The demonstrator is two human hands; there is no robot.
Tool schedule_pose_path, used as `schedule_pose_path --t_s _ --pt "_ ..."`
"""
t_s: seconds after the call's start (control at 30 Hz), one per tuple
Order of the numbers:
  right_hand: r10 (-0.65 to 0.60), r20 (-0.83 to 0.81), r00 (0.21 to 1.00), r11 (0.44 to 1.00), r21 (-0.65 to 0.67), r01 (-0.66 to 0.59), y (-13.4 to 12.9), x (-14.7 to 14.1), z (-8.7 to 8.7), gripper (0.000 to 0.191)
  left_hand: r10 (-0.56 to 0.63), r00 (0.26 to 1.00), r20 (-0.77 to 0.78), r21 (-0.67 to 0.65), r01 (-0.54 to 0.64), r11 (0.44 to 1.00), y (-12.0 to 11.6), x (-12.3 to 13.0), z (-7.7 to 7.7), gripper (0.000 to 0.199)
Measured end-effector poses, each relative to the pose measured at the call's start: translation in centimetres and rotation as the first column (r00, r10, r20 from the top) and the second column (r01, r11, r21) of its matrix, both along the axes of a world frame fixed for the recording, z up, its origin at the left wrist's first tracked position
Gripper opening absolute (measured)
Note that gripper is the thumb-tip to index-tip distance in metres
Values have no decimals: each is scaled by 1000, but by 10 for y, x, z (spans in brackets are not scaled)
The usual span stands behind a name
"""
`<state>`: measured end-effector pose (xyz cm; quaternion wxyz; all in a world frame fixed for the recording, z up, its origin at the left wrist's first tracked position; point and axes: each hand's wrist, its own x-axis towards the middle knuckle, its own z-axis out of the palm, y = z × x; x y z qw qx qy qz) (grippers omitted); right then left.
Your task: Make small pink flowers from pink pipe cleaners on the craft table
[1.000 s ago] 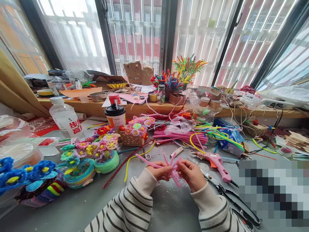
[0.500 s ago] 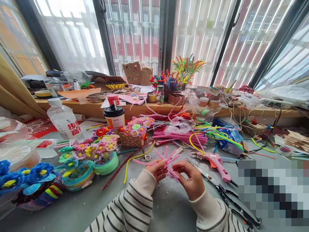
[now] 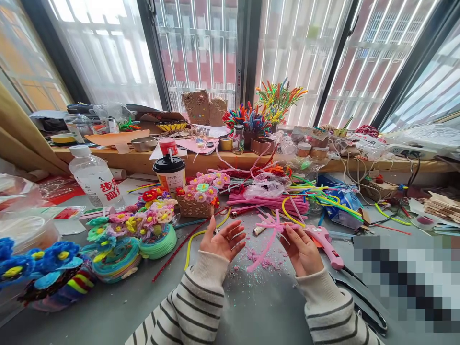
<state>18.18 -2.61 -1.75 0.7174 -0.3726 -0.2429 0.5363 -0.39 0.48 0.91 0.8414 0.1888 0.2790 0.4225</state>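
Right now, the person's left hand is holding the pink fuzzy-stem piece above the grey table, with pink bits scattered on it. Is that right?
Not quite: the head view shows the right hand holding the pink fuzzy-stem piece. It is indeed above the grey table, with pink bits scattered on it.

left hand [image 3: 223,240] open and lifted, palm turned up, thumb pointing upward and fingers spread in a loose curl. right hand [image 3: 302,249] raised across from it, thumb and fingertips pinched together, knuckles bent. the two hands well apart now, wrists in ribbed cuffs, both forearms in striped sleeves angling in from the lower edge of the view.
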Motion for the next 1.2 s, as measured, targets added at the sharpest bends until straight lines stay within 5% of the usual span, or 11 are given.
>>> schedule_pose_path --t_s 0.17,0.43,0.6,0.87,1.07,1.2 --pt "196 28 980 980 16 -197 -4 -8 6 14 -135 944 -302 11 145 989 -5 14 -10 22" --pt "390 165 906 917 21 -399 -5 -22 -4 14 -122 907 -403 195 216 957 -13 22 -14 28" --pt "366 66 928 931 -39 -364 -5 -30 -9 17 -42 868 -496 208 166 964 -12 24 -17 26" --pt "350 -147 925 936 13 -352 -3 -38 -9 17 -174 884 -435 115 246 962 -14 20 -12 27" --pt "279 129 952 957 47 -287 -5 -33 -8 15 -220 884 -413 77 275 958 -14 19 -12 24" --pt "147 503 852 969 101 -227 -10 -26 -3 13 -183 888 -421 50 224 973 -9 19 -18 23"
